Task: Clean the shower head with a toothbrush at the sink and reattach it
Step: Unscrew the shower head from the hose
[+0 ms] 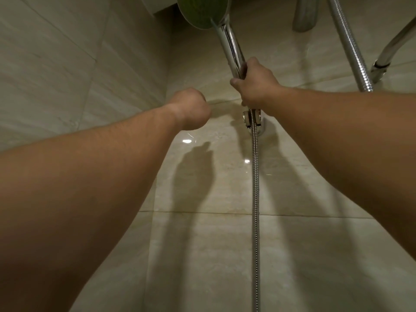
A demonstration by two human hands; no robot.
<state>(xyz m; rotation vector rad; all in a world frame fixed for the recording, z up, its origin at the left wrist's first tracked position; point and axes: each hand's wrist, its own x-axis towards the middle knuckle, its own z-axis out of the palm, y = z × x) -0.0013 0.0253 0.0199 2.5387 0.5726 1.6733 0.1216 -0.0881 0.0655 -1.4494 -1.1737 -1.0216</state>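
A chrome shower head (pixel 229 39) with a round greenish spray face points up and left at the top of the view. My right hand (pixel 255 84) is wrapped around the lower part of its handle, just above the chrome wall bracket (pixel 251 118). A ribbed metal hose (pixel 255 199) hangs straight down from the bracket. My left hand (pixel 191 106) is raised to the left of the bracket, fingers curled into a fist with nothing visible in it. No toothbrush is in view.
Glossy beige wall tiles (pixel 202 244) fill the view, meeting a side wall (pixel 67 64) at a corner on the left. A second metal hose (pixel 351 48) and a curved chrome pipe (pixel 391 48) hang at the upper right.
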